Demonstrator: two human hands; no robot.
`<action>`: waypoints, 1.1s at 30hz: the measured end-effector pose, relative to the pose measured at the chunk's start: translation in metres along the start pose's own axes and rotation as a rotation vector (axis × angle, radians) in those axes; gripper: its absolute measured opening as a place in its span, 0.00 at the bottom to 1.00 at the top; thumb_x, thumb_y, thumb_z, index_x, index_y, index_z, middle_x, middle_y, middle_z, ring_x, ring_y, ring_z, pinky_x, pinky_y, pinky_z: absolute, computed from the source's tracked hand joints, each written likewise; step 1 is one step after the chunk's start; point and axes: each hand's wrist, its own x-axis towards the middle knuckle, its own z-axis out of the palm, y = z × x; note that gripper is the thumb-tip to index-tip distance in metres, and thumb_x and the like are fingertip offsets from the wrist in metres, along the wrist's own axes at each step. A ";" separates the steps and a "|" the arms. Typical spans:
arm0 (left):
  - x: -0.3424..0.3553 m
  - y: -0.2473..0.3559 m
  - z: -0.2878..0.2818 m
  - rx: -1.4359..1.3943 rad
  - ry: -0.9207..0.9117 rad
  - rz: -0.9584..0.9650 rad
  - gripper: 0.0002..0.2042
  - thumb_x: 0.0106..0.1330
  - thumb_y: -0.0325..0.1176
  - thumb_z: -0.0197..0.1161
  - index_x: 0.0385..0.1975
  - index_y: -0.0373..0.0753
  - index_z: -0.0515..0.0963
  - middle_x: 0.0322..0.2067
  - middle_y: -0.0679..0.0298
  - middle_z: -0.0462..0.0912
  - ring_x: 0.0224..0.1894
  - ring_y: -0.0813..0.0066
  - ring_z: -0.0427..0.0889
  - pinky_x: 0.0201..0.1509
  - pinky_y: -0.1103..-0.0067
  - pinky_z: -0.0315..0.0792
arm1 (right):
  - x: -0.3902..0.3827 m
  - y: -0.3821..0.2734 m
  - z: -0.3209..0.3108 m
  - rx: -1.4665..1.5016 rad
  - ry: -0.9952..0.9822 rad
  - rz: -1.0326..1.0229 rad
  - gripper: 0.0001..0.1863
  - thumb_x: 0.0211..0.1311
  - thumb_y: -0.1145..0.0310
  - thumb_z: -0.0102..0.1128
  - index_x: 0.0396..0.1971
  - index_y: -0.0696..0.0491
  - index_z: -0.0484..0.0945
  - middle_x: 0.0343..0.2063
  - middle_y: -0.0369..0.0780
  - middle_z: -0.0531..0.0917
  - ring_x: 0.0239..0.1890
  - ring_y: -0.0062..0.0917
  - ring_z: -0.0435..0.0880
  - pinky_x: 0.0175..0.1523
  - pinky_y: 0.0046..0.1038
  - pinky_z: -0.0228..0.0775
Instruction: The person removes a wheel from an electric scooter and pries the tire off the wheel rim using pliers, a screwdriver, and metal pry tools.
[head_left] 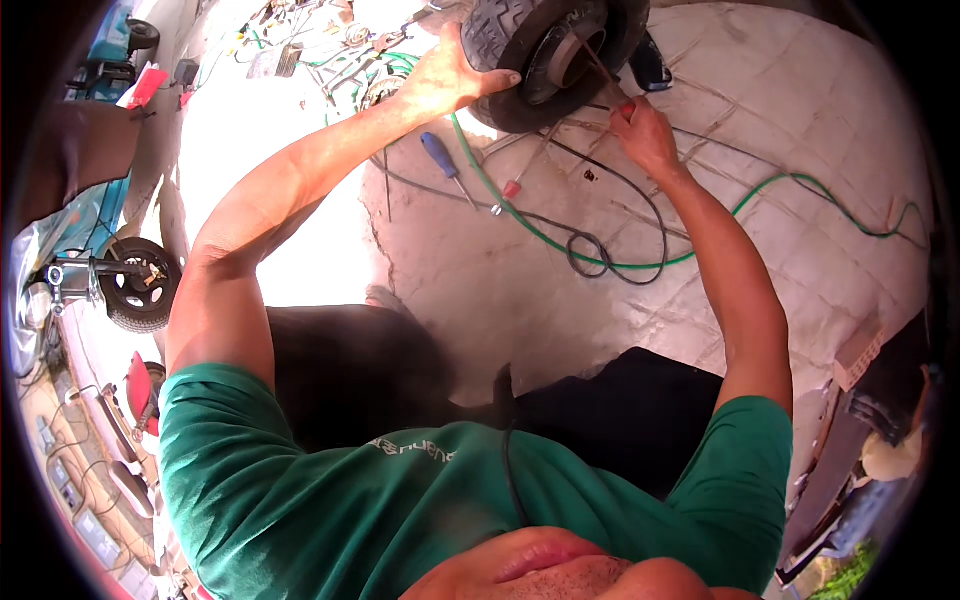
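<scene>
A small wheel with a thick black treaded tyre (500,50) stands at the far middle of the floor, its grey hub facing right. My left hand (448,78) grips the tyre's left side, the thumb pressed on the sidewall and the other fingers partly hidden. With the fingers closed, my right hand (648,138) holds a thin rod (600,66) whose far end reaches the hub. The rod's held end is hidden in the fist. Nearer to me on the floor lie a blue-handled screwdriver (440,155) and a tool with a red handle (513,188).
A green hose (560,247) and a dark cable (640,278) loop across the floor. Scattered tools and wires (370,60) lie at the far left. A dark object (652,70) is right of the wheel. Another wheel (140,285) stands at the left, bricks (860,352) at the right.
</scene>
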 end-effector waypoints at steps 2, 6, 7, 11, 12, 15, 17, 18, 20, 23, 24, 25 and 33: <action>0.000 0.000 -0.003 0.031 -0.009 0.003 0.54 0.53 0.63 0.77 0.61 0.17 0.59 0.50 0.30 0.79 0.55 0.40 0.83 0.61 0.62 0.76 | 0.013 0.003 0.015 0.004 -0.031 0.059 0.18 0.68 0.56 0.63 0.47 0.56 0.80 0.36 0.51 0.88 0.41 0.53 0.87 0.47 0.47 0.79; -0.001 -0.001 -0.002 -0.023 0.008 -0.011 0.53 0.51 0.60 0.79 0.61 0.19 0.60 0.53 0.33 0.78 0.55 0.39 0.82 0.63 0.63 0.76 | 0.010 -0.030 0.027 0.070 -0.171 0.021 0.19 0.66 0.55 0.65 0.39 0.59 0.80 0.33 0.49 0.88 0.41 0.51 0.87 0.46 0.46 0.79; 0.003 -0.011 0.004 -0.053 0.081 0.093 0.50 0.51 0.57 0.79 0.59 0.20 0.62 0.49 0.36 0.81 0.52 0.42 0.84 0.60 0.63 0.77 | 0.005 -0.035 0.026 0.107 -0.199 0.061 0.20 0.65 0.54 0.66 0.38 0.59 0.80 0.32 0.48 0.88 0.41 0.49 0.88 0.47 0.46 0.79; 0.002 0.002 0.001 -0.268 0.141 0.233 0.51 0.53 0.41 0.81 0.74 0.32 0.56 0.65 0.41 0.71 0.69 0.50 0.69 0.75 0.63 0.63 | -0.026 -0.065 -0.017 0.231 -0.314 0.226 0.21 0.65 0.53 0.66 0.39 0.59 0.80 0.32 0.48 0.87 0.40 0.44 0.89 0.47 0.46 0.78; 0.002 0.009 -0.005 -0.304 0.103 0.217 0.52 0.52 0.42 0.81 0.74 0.31 0.54 0.66 0.39 0.69 0.71 0.48 0.67 0.76 0.61 0.60 | -0.032 -0.074 -0.030 0.222 -0.302 0.222 0.22 0.65 0.52 0.66 0.41 0.59 0.80 0.33 0.48 0.87 0.40 0.42 0.89 0.47 0.45 0.78; 0.005 0.011 0.005 -0.140 0.225 0.142 0.55 0.51 0.44 0.80 0.74 0.30 0.51 0.65 0.38 0.70 0.70 0.47 0.69 0.74 0.61 0.64 | -0.046 -0.080 -0.058 0.217 -0.201 0.173 0.23 0.66 0.51 0.64 0.46 0.57 0.80 0.36 0.48 0.88 0.41 0.41 0.89 0.49 0.43 0.78; 0.003 0.020 -0.007 -0.124 0.194 0.022 0.55 0.51 0.45 0.80 0.74 0.30 0.50 0.63 0.38 0.72 0.67 0.46 0.72 0.72 0.62 0.67 | -0.046 -0.091 -0.075 0.245 -0.134 0.094 0.23 0.67 0.51 0.63 0.48 0.56 0.79 0.37 0.49 0.88 0.42 0.42 0.89 0.49 0.41 0.78; 0.001 0.023 -0.010 -0.123 0.149 -0.087 0.55 0.51 0.46 0.79 0.73 0.29 0.50 0.61 0.38 0.74 0.65 0.45 0.75 0.70 0.62 0.69 | -0.046 -0.098 -0.086 0.196 -0.139 0.074 0.23 0.68 0.51 0.62 0.50 0.55 0.79 0.39 0.49 0.88 0.43 0.44 0.88 0.50 0.41 0.77; -0.001 0.020 -0.014 -0.167 0.119 -0.123 0.54 0.52 0.46 0.78 0.72 0.29 0.51 0.59 0.38 0.77 0.62 0.45 0.78 0.68 0.62 0.71 | -0.044 -0.121 -0.111 0.123 -0.175 0.070 0.21 0.70 0.55 0.60 0.53 0.54 0.78 0.41 0.50 0.87 0.46 0.47 0.87 0.51 0.41 0.76; 0.002 0.034 -0.018 -0.176 0.006 -0.269 0.49 0.54 0.46 0.76 0.71 0.30 0.55 0.55 0.41 0.81 0.58 0.47 0.82 0.65 0.62 0.74 | -0.045 -0.137 -0.129 0.028 -0.089 -0.071 0.19 0.70 0.59 0.60 0.54 0.54 0.78 0.41 0.50 0.87 0.44 0.48 0.86 0.50 0.42 0.76; 0.004 0.024 -0.012 -0.185 0.072 -0.141 0.48 0.54 0.45 0.76 0.71 0.31 0.55 0.55 0.41 0.80 0.58 0.48 0.82 0.65 0.62 0.74 | -0.044 -0.150 -0.135 0.002 -0.095 -0.080 0.18 0.70 0.63 0.60 0.55 0.53 0.77 0.41 0.48 0.87 0.43 0.48 0.86 0.49 0.43 0.76; 0.007 0.015 -0.007 -0.193 0.139 -0.014 0.48 0.54 0.44 0.76 0.70 0.32 0.56 0.55 0.42 0.80 0.58 0.49 0.82 0.65 0.62 0.74 | -0.043 -0.157 -0.135 -0.002 -0.095 -0.089 0.18 0.70 0.63 0.60 0.55 0.53 0.77 0.41 0.48 0.87 0.43 0.48 0.86 0.49 0.43 0.76; 0.012 0.007 -0.009 -0.126 0.122 -0.078 0.36 0.53 0.40 0.76 0.61 0.32 0.72 0.47 0.46 0.85 0.49 0.52 0.86 0.56 0.63 0.79 | -0.042 -0.201 -0.156 -0.231 -0.078 -0.173 0.13 0.70 0.64 0.57 0.50 0.51 0.80 0.38 0.47 0.87 0.42 0.47 0.86 0.48 0.45 0.77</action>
